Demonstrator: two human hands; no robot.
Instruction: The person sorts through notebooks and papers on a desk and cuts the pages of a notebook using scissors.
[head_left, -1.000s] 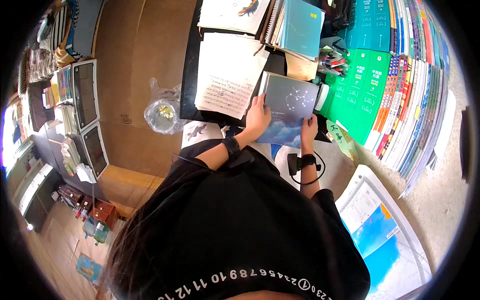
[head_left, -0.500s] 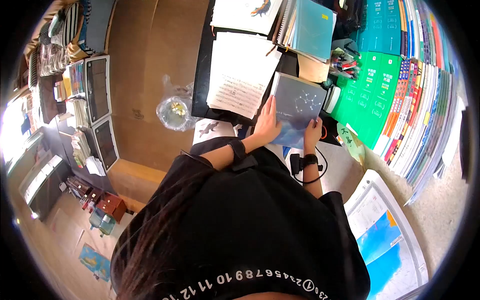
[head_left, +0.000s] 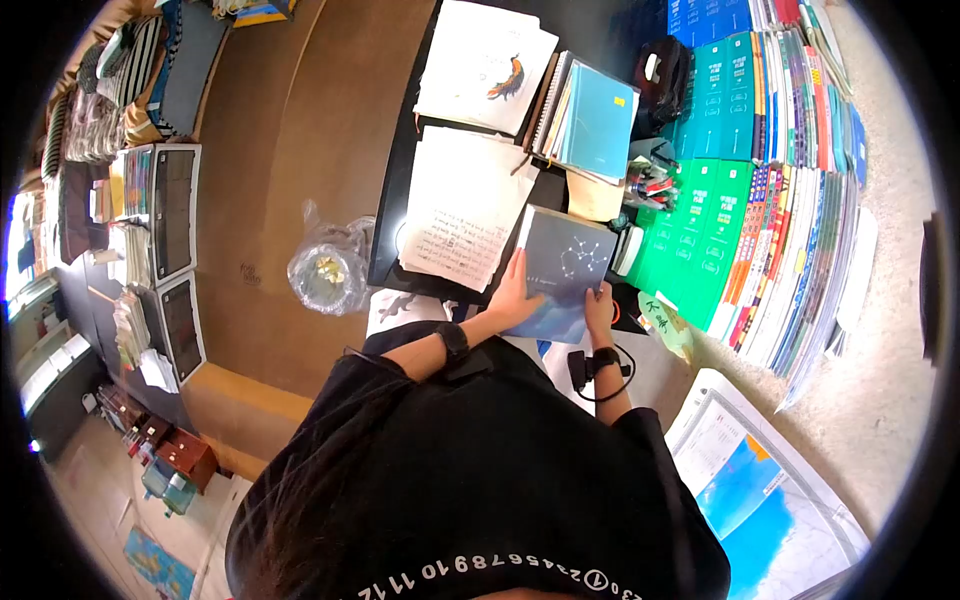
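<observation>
A dark blue-grey book [head_left: 568,262] with a white constellation pattern and clouds on its cover lies between my two hands. My left hand [head_left: 513,298] grips its left edge, fingers along the side and thumb over the cover. At the lower right edge, my right hand [head_left: 599,308] holds it with bent fingers. Handwritten sheets [head_left: 462,205] lie just left of the book on a black desk surface [head_left: 393,225]. Above it are a light blue notebook [head_left: 598,120] on a stack and a tan paper piece [head_left: 594,196].
Green books [head_left: 700,235] and a long row of upright books stand at the right. Pens [head_left: 652,185] sit beside them. A drawing of a feather-like figure [head_left: 480,65] lies at the top. A clear plastic bag [head_left: 330,268] is on the left, and a blue-printed sheet [head_left: 745,500] at lower right.
The view has shifted, so the desk and hands appear lower and more of the desk's top shows. Both hands remain on the dark book.
</observation>
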